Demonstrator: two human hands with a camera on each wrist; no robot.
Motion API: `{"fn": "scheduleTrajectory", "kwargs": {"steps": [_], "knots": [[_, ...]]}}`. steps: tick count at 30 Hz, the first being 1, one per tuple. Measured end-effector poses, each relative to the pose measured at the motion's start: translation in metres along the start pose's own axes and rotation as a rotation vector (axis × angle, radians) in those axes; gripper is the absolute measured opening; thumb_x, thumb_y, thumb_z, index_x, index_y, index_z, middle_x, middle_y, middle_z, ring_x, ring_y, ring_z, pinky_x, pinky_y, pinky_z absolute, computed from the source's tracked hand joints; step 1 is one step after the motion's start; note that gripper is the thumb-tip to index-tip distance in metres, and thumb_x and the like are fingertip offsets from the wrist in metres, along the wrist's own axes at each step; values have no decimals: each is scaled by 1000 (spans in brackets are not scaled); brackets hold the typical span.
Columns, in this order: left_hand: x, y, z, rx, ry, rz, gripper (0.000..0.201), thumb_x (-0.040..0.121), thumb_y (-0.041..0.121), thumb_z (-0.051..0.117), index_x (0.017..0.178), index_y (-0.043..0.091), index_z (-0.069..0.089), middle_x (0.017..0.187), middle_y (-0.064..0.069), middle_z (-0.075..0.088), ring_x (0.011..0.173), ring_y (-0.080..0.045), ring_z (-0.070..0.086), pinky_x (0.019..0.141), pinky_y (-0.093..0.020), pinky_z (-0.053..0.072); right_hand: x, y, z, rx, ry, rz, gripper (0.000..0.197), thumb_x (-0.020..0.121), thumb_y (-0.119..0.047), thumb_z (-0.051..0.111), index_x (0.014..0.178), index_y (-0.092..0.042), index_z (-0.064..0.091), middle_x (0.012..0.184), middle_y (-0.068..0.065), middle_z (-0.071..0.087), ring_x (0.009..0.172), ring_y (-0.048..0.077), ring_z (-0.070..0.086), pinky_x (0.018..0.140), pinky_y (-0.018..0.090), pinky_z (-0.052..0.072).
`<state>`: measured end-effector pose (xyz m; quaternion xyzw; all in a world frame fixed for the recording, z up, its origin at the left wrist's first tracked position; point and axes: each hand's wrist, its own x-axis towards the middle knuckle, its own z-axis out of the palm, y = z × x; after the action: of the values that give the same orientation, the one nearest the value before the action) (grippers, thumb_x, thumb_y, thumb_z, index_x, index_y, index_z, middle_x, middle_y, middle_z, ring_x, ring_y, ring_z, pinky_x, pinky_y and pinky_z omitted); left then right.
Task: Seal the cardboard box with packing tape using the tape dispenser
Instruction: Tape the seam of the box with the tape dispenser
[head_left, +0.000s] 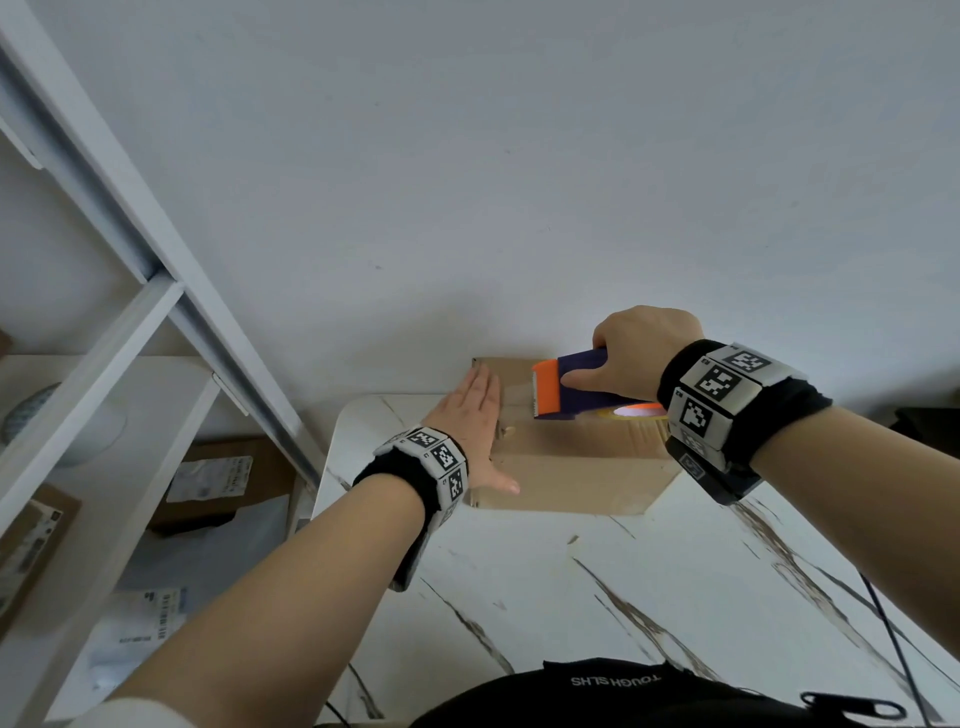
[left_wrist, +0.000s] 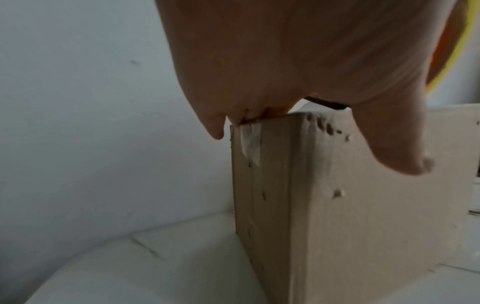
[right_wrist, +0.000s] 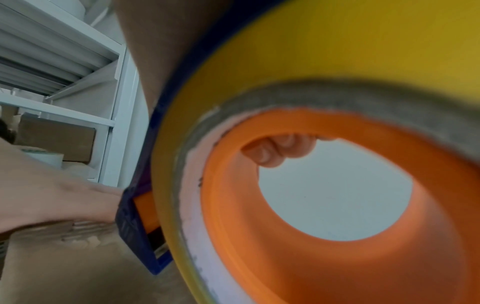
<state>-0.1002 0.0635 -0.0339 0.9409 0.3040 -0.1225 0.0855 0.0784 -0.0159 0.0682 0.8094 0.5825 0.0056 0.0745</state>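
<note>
Under your flat, spread left hand (head_left: 475, 415) sits the cardboard box (head_left: 571, 467) — your right hand (head_left: 639, 353), wrapped around the tape dispenser (head_left: 571, 387), should draw steadily away from it — blade low.

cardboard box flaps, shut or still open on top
Shut. The cardboard box shows a flat, closed top; the left hand lies spread on it, and the tape dispenser sits over the top.

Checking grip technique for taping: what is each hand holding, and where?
The right hand grips the tape dispenser by its purple handle. The left hand holds nothing, pressing flat on the cardboard box.
</note>
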Motion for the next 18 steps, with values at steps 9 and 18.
{"fn": "scheduleTrajectory", "kwargs": {"steps": [9,18], "knots": [[-1,14,10,-9,84,-82,125,66,64,65,146,5,-12,156,-12,-18,145,-23,-16,120,-39,4,0,7,4,28,-34,12,49,77,-63,51,84,-18,69,79,-1,64,81,21,62,51,20,30],[-2,18,10,8,98,-117,118,72,64,59,146,7,-11,157,-9,-16,145,-21,-14,119,-39,4,-2,24,3,200,-1,110,52,76,-68,51,91,-21,68,94,-1,65,91,22,59,65,28,40]]}}
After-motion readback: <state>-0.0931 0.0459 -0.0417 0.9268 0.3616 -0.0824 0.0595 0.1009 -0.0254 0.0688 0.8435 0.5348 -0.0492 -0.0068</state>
